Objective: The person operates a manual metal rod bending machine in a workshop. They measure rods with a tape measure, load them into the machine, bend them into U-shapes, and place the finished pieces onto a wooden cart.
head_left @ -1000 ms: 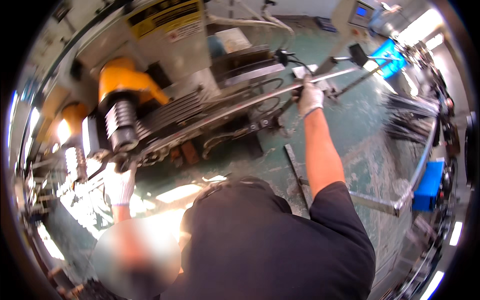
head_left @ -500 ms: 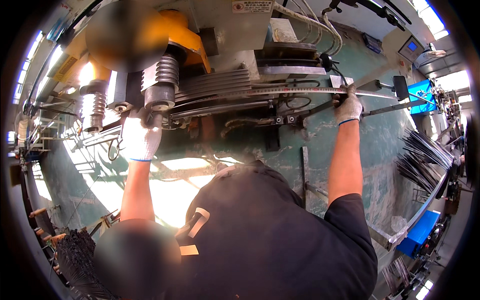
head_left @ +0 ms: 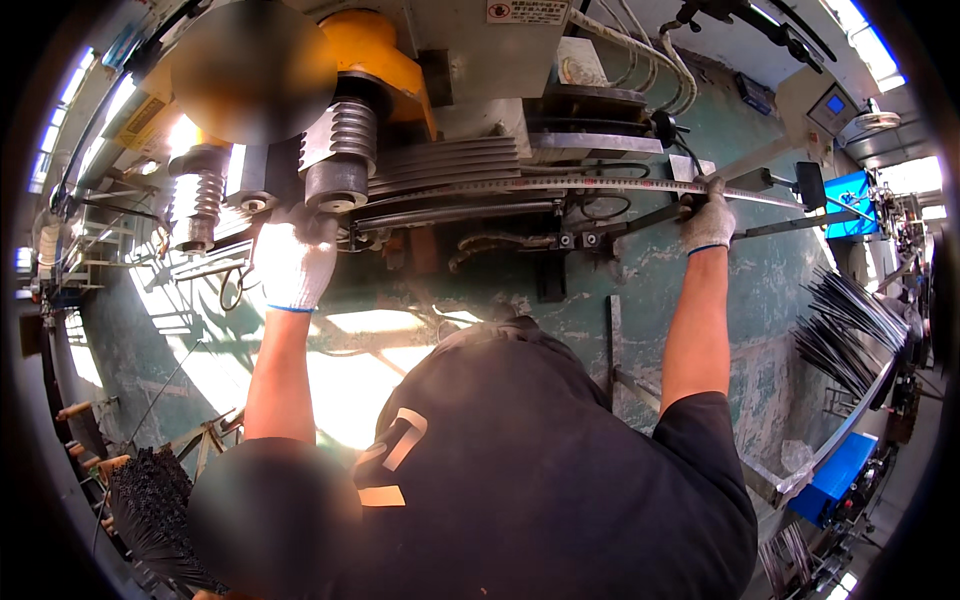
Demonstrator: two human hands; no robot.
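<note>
My left hand point(head_left: 294, 262), in a white knit glove, reaches up beneath a ribbed metal roller point(head_left: 340, 160) of the machine. Its fingers are in shadow, partly hidden by the roller's end, so I cannot see what they hold. Out to the right, my gloved right hand point(head_left: 708, 222) is closed on a tape measure point(head_left: 590, 183). The marked blade runs leftward from it along the machine's front, over long metal bars point(head_left: 450, 160), and fades from sight toward the left rollers. Some of the blade also extends right, past my right hand.
A second ribbed roller point(head_left: 197, 195) stands at the left. Bundles of thin dark rods lie at the right point(head_left: 845, 330) and lower left point(head_left: 150, 500). A metal post point(head_left: 612, 350) rises from the green floor. Blue machine parts point(head_left: 838, 480) stand at the far right.
The view has shifted slightly, so the machine appears a little farther right. Both hands stay in nearly the same places, the right still closed on the tape measure.
</note>
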